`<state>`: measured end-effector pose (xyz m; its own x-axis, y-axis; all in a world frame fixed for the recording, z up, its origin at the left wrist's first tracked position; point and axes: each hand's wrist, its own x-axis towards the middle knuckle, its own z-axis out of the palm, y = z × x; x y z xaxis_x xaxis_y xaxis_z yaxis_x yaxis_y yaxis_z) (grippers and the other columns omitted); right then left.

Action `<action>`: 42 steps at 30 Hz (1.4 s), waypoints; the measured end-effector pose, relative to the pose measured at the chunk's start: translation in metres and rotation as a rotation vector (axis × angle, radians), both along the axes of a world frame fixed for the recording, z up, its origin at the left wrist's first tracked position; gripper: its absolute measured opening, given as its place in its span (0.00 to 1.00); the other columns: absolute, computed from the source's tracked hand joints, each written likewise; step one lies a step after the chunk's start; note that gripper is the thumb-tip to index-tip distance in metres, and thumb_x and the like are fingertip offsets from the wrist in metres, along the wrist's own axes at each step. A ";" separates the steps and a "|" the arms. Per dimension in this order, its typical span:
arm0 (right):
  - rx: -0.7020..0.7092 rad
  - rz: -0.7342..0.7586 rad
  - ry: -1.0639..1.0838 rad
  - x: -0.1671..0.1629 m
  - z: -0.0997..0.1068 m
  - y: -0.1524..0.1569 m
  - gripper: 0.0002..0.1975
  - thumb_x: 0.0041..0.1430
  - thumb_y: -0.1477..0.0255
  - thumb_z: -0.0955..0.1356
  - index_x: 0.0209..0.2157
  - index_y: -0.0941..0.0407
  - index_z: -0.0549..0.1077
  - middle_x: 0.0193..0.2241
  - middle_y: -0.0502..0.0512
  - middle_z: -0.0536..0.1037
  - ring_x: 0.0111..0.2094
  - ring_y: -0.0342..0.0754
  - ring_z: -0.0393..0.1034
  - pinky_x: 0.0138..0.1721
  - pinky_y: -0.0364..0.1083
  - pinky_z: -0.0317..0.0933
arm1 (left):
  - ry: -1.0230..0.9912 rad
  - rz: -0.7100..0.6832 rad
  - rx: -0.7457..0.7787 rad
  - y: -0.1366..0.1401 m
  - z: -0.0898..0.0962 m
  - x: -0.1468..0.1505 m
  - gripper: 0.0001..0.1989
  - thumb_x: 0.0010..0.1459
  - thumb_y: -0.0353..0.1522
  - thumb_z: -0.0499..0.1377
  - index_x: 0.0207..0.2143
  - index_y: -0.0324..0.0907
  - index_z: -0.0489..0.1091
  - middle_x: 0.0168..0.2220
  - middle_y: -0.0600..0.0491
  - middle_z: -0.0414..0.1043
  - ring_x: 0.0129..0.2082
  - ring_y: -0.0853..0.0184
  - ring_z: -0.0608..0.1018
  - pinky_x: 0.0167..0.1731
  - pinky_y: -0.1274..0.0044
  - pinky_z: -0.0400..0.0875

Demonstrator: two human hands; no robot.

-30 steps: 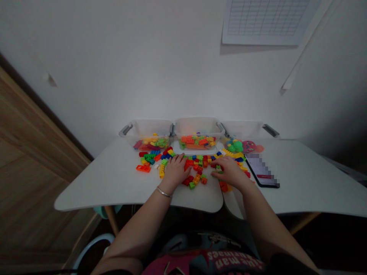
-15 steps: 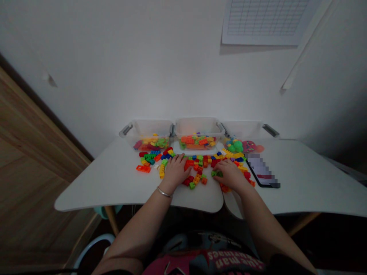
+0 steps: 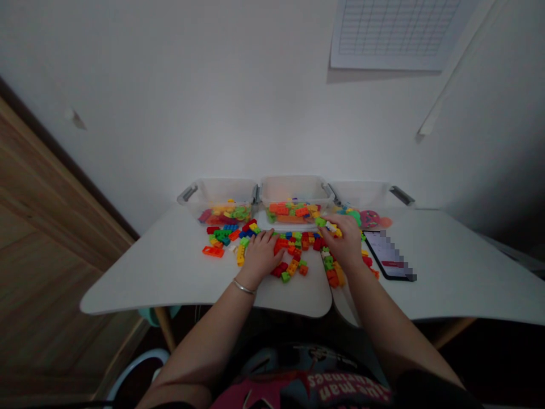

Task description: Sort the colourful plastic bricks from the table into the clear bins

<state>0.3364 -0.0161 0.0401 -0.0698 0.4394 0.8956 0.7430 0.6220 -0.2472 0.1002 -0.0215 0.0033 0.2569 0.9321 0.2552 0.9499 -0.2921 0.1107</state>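
My left hand (image 3: 263, 255) rests palm down on loose toy building bricks, its fingers stretched out over red and orange pieces. Beside its fingertips lies a yellow brick (image 3: 240, 255). My right hand (image 3: 346, 241) is raised at the near right corner of the middle clear bin (image 3: 297, 187), thumb and forefinger closed around a light green toy brick (image 3: 320, 222). White and yellow bricks show just behind that pinch, and I cannot tell whether they are held too. Below the right hand, orange bricks (image 3: 332, 278) lie by the seam between the tabletops.
The left clear bin (image 3: 225, 187) holds mixed bricks. In the right clear bin (image 3: 361, 190) are rounded toys, among them a pink one (image 3: 369, 219). A phone (image 3: 388, 255) lies right of the bricks on the white tabletop (image 3: 451, 267). Behind stands a wall with a gridded sheet (image 3: 392, 34).
My right hand has moved up and away from me, from the bricks by the table seam toward the middle bin, with a green brick at its fingertips. The left hand stays in place.
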 end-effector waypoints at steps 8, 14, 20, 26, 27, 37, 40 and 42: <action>-0.112 -0.068 0.207 -0.021 0.044 0.067 0.12 0.58 0.64 0.68 0.42 0.53 0.77 0.34 0.55 0.79 0.37 0.51 0.69 0.43 0.51 0.64 | -0.014 -0.009 -0.015 -0.001 0.002 0.000 0.24 0.64 0.43 0.54 0.60 0.45 0.67 0.66 0.48 0.61 0.64 0.54 0.64 0.64 0.58 0.58; -0.250 -0.148 0.126 -0.040 0.067 0.107 0.14 0.60 0.65 0.67 0.45 0.55 0.78 0.41 0.58 0.81 0.42 0.53 0.70 0.49 0.52 0.63 | -0.028 -0.011 -0.002 0.000 0.000 -0.001 0.25 0.64 0.43 0.53 0.60 0.44 0.67 0.65 0.48 0.62 0.64 0.53 0.65 0.64 0.58 0.58; -0.590 -0.319 -0.091 -0.051 0.070 0.123 0.15 0.58 0.61 0.69 0.45 0.47 0.80 0.41 0.55 0.82 0.46 0.56 0.73 0.49 0.52 0.63 | -0.025 -0.006 0.001 0.001 -0.002 -0.003 0.25 0.64 0.44 0.53 0.59 0.45 0.67 0.65 0.49 0.62 0.64 0.54 0.64 0.64 0.58 0.58; -0.691 -0.269 -0.087 -0.048 0.061 0.136 0.13 0.55 0.63 0.71 0.42 0.49 0.81 0.42 0.55 0.83 0.45 0.53 0.76 0.48 0.51 0.65 | -0.015 -0.012 -0.008 -0.001 0.002 -0.002 0.25 0.64 0.43 0.52 0.60 0.44 0.66 0.65 0.48 0.62 0.64 0.53 0.64 0.63 0.57 0.58; -0.678 -0.251 -0.073 -0.047 0.059 0.138 0.13 0.54 0.64 0.72 0.41 0.50 0.81 0.41 0.55 0.83 0.44 0.53 0.76 0.48 0.51 0.65 | -0.014 -0.013 -0.007 -0.001 0.002 -0.002 0.25 0.64 0.43 0.52 0.60 0.44 0.66 0.65 0.48 0.62 0.64 0.53 0.64 0.63 0.57 0.58; -0.367 0.011 0.173 -0.039 0.057 0.119 0.13 0.57 0.67 0.68 0.42 0.56 0.79 0.41 0.57 0.82 0.42 0.50 0.74 0.48 0.51 0.66 | -0.012 -0.016 0.014 0.003 -0.003 -0.003 0.25 0.64 0.44 0.51 0.60 0.45 0.66 0.65 0.49 0.62 0.63 0.54 0.65 0.63 0.58 0.58; -0.255 0.038 0.158 -0.039 0.050 0.089 0.13 0.58 0.67 0.68 0.43 0.55 0.78 0.42 0.58 0.81 0.44 0.52 0.72 0.49 0.52 0.65 | -0.010 -0.017 0.010 0.002 -0.002 -0.002 0.25 0.64 0.44 0.51 0.59 0.45 0.67 0.65 0.49 0.62 0.63 0.54 0.65 0.63 0.59 0.58; -0.213 0.058 0.138 -0.040 0.039 0.066 0.13 0.58 0.66 0.67 0.42 0.55 0.78 0.42 0.58 0.81 0.45 0.52 0.72 0.49 0.52 0.65 | -0.011 -0.012 0.006 0.002 -0.001 -0.002 0.24 0.64 0.44 0.52 0.59 0.45 0.67 0.65 0.49 0.62 0.63 0.54 0.65 0.63 0.59 0.59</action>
<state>0.2963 0.0501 0.0786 0.0163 0.6183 0.7858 0.6576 0.5853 -0.4742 0.0982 -0.0198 0.0027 0.2650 0.9275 0.2638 0.9451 -0.3040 0.1195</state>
